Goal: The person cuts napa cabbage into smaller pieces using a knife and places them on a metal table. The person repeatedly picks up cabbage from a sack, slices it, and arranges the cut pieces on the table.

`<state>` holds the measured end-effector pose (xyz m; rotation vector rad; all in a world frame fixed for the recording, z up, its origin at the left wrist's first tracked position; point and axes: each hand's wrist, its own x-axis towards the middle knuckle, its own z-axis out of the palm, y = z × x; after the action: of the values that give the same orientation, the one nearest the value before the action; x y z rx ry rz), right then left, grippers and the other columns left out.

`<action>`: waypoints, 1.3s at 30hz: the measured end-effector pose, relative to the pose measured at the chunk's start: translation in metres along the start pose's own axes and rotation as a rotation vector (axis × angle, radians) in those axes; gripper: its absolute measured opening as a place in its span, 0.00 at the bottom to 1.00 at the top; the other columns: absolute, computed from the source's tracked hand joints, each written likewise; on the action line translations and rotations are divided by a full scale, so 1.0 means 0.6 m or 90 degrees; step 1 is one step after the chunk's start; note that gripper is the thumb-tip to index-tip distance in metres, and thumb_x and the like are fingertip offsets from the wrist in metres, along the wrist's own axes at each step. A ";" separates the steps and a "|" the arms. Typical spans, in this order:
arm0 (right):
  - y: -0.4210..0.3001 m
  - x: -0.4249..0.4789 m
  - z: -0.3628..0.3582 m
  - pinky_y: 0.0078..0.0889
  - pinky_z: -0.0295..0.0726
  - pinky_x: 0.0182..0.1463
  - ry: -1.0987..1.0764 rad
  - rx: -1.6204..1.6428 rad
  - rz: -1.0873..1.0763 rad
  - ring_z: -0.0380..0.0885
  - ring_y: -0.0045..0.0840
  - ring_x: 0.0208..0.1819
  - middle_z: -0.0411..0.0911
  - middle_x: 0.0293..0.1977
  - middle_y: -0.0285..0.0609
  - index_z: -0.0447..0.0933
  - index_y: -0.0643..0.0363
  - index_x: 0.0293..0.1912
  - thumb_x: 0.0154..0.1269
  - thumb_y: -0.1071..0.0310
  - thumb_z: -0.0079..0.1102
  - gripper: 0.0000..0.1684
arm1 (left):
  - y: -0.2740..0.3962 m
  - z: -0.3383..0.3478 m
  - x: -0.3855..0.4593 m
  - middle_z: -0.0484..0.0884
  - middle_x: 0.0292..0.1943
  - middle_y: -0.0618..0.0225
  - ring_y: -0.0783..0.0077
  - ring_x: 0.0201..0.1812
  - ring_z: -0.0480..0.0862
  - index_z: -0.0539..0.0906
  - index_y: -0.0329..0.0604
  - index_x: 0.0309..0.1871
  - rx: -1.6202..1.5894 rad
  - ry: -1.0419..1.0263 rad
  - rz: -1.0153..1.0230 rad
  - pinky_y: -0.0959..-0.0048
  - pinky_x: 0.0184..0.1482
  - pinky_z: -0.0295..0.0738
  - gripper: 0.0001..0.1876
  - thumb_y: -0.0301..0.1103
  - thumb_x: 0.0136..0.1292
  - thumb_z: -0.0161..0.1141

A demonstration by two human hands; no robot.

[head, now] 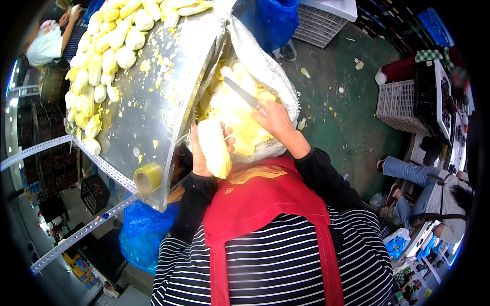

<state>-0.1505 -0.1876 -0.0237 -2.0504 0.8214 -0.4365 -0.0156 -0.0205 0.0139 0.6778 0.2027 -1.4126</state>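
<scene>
My left hand (201, 153) holds a pale napa cabbage heart (213, 147), its white end up and its yellow leaf end towards my apron. In my right hand (275, 120) is a knife (242, 93), its blade pointing to the upper left over an open woven sack (260, 49). Loose yellow and white cabbage leaves (245, 130) fill the sack, just beyond both hands. More trimmed cabbages (109, 61) lie heaped along the far left side of a metal table (134, 88), with leaf scraps scattered beside them.
A roll of yellowish tape (147, 179) sits at the table's near corner, by perforated metal strips (103, 164). Blue plastic bags (143, 233) lie below. Plastic crates (398, 101) stand on the green floor at right. Other people (440, 199) are at the right and upper left.
</scene>
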 end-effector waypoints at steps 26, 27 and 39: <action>0.008 -0.011 0.013 0.43 0.75 0.38 0.058 0.080 0.020 0.76 0.50 0.33 0.76 0.28 0.56 0.76 0.62 0.41 0.52 0.61 0.62 0.19 | 0.011 0.030 -0.001 0.77 0.42 0.60 0.64 0.38 0.79 0.67 0.37 0.61 0.047 -0.125 0.057 0.65 0.43 0.76 0.42 0.71 0.62 0.37; -0.002 -0.010 0.004 0.41 0.75 0.38 0.017 0.071 0.051 0.77 0.46 0.32 0.77 0.28 0.53 0.76 0.62 0.44 0.53 0.60 0.62 0.20 | 0.009 0.032 0.002 0.77 0.41 0.61 0.64 0.38 0.78 0.67 0.39 0.60 0.086 -0.052 0.069 0.66 0.42 0.76 0.41 0.70 0.63 0.37; -0.087 -0.045 -0.005 0.25 0.74 0.43 -0.220 0.227 0.129 0.77 0.21 0.37 0.80 0.33 0.40 0.78 0.63 0.44 0.54 0.58 0.68 0.22 | -0.026 -0.030 0.034 0.77 0.44 0.62 0.64 0.46 0.80 0.68 0.40 0.58 0.271 0.066 0.086 0.65 0.51 0.76 0.37 0.67 0.64 0.41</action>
<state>-0.1515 -0.1492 0.0212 -1.6320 0.6751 -0.0986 -0.0224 -0.0283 -0.0159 1.0962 -0.0663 -1.3018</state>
